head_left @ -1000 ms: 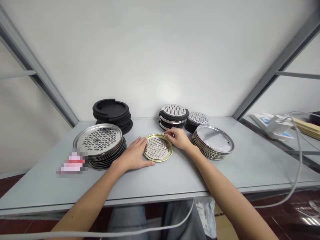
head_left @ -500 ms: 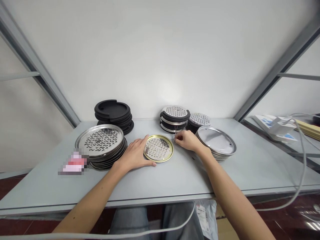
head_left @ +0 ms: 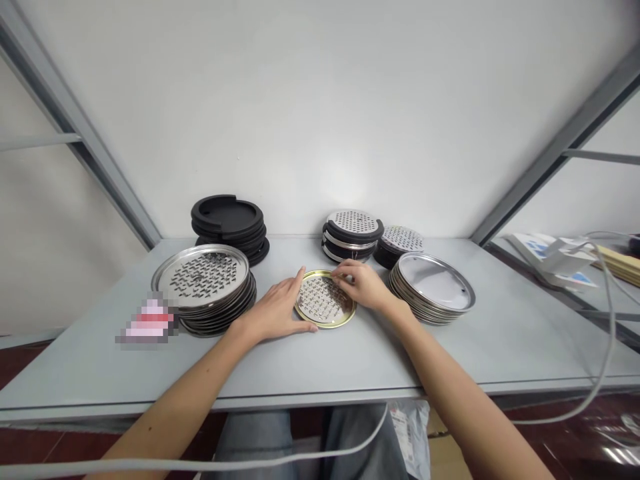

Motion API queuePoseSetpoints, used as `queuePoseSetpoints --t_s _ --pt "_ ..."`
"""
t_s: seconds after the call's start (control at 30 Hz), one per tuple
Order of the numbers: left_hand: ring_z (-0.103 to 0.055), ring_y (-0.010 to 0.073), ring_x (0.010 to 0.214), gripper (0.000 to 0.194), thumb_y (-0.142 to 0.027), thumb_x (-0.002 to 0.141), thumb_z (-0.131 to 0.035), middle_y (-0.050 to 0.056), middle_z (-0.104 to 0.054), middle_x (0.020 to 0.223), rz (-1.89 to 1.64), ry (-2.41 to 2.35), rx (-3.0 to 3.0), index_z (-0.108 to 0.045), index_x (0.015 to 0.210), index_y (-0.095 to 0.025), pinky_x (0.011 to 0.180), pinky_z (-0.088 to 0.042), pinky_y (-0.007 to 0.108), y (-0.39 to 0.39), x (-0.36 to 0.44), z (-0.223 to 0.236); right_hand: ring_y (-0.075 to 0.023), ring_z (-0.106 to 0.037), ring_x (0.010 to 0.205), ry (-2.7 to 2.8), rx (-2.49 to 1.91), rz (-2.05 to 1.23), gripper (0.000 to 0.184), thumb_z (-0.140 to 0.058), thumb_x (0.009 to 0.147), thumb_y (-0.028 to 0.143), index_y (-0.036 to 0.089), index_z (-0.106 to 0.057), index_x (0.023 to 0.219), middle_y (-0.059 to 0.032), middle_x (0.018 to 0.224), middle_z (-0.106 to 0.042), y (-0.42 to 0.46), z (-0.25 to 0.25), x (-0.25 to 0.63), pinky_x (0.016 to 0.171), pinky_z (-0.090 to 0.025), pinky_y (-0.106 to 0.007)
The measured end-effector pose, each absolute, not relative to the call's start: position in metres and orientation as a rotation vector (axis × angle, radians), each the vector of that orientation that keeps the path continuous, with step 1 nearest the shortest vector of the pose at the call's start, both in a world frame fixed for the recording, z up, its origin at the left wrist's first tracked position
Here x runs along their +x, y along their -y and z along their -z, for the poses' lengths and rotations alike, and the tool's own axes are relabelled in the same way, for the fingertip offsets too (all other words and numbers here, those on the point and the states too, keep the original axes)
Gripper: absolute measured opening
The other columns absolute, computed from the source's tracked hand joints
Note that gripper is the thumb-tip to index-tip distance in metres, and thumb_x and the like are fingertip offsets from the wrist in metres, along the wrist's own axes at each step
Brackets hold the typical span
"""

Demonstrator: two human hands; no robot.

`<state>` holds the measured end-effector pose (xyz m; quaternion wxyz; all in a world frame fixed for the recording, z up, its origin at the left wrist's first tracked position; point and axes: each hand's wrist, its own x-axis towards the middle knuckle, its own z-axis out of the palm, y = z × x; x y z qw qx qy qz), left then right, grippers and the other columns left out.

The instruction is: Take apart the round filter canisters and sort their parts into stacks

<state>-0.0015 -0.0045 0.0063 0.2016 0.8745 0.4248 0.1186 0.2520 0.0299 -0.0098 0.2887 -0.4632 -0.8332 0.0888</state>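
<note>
A round metal grater disc with a gold-coloured rim and rows of raised teeth lies flat on the table. My left hand curves about its left side, thumb and fingers spread, touching the rim. Over the disc's upper right part is my right hand, fingers pinched together; whatever they hold is too small or hidden to name. To the right stands a stack of plain silvery metal discs, close to my right wrist. Left of my left hand is a pile of larger toothed metal discs.
Black ring-shaped holders are piled at the back left. Behind the disc stand a stack of black and metal round graters and a lower stack. A white cable hangs at the right. Grey posts flank the table.
My right hand has moved left from the table onto the upper right of the grater disc. My left hand stays at the disc's left rim. The whole view has shifted slightly.
</note>
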Motion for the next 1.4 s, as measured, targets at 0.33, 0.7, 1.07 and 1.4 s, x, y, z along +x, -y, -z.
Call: queuePoseSetpoints --t_s 0.33,0.7,1.07,1.4 --pt "-0.026 0.0329 0.140 0.107 -0.061 0.073 -0.065 0.016 -0.024 0.153 -0.314 -1.154 2.463 -0.006 0.151 -0.017 0.111 -0.026 0.044 0.003 -0.003 -0.007 -0.0215 -0.060 0.099 2.296 -1.091 -0.372 0.010 -0.061 0.080 0.018 0.019 -0.072 0.081 -0.0094 0.105 -0.063 -0.031 0.016 0.248 0.094 -0.044 -0.038" --pt "-0.024 0.0310 0.141 0.103 -0.060 0.074 -0.064 0.014 -0.024 0.154 -0.326 -1.053 2.509 -0.010 0.151 -0.017 0.114 -0.023 0.042 0.001 -0.005 -0.006 -0.0249 -0.058 0.107 2.301 -1.168 -0.522 0.007 -0.067 0.076 0.021 0.018 -0.073 0.077 -0.0102 0.111 -0.063 -0.031 0.014 0.247 0.098 -0.042 -0.041" --pt "-0.024 0.0310 0.141 0.105 -0.062 0.072 -0.065 0.012 -0.024 0.154 -0.333 -1.030 2.525 -0.010 0.151 -0.019 0.114 -0.024 0.041 -0.002 -0.007 -0.003 -0.0213 -0.061 0.099 2.305 -1.101 -0.659 0.011 -0.062 0.081 0.019 0.018 -0.072 0.077 -0.0088 0.107 -0.064 -0.025 0.000 0.246 0.094 -0.045 -0.037" --pt "-0.022 0.0312 0.142 0.106 -0.064 0.073 -0.064 0.014 -0.021 0.155 -0.332 -1.073 2.477 -0.009 0.151 -0.017 0.114 -0.024 0.042 -0.004 -0.009 0.000 -0.0226 -0.058 0.107 2.243 -1.076 -0.651 0.013 -0.060 0.084 0.024 0.018 -0.070 0.078 -0.0107 0.120 -0.057 -0.023 -0.002 0.248 0.095 -0.045 -0.040"
